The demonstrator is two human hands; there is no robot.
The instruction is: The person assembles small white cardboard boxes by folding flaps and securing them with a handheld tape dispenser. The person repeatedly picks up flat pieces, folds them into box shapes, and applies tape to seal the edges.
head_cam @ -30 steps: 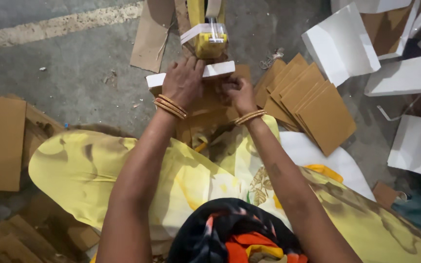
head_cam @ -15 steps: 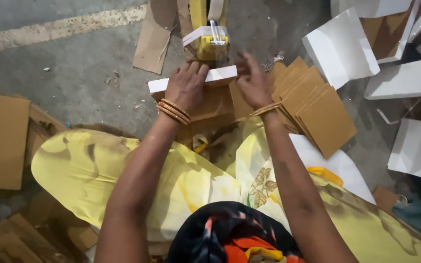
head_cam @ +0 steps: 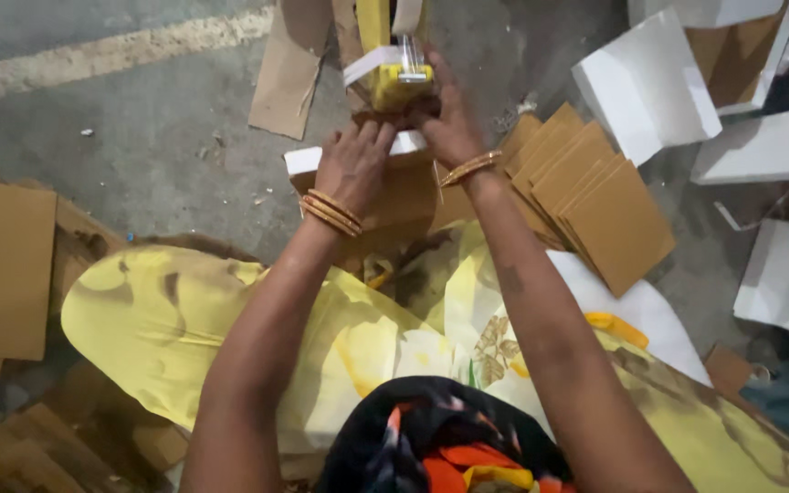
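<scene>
Head view: seated on a concrete floor (head_cam: 139, 146), a person presses the left hand (head_cam: 355, 164) flat, fingers spread and gripping nothing, on a white-edged cardboard piece (head_cam: 394, 187) lying just past the knees. At one o'clock from it, the right hand (head_cam: 445, 123) curls around the base of a yellow device (head_cam: 396, 82) standing upright at twelve o'clock; whether the fingers truly clamp it cannot be told. The piece appears seated under the device and not yet finished, a judgement from how the hands lie.

At three o'clock of the hands, a fanned stack of brown cardboard sheets (head_cam: 595, 196) waits just beside the right forearm. White box panels (head_cam: 650, 87) lie farther out at two o'clock, well apart. More brown cardboard (head_cam: 2, 265) sits at nine o'clock, and a loose brown strip (head_cam: 287, 68) at eleven. Yellow patterned clothing (head_cam: 184, 319) fills the foreground. Nothing blocks the hands, though the fanned stack crowds the right wrist.
</scene>
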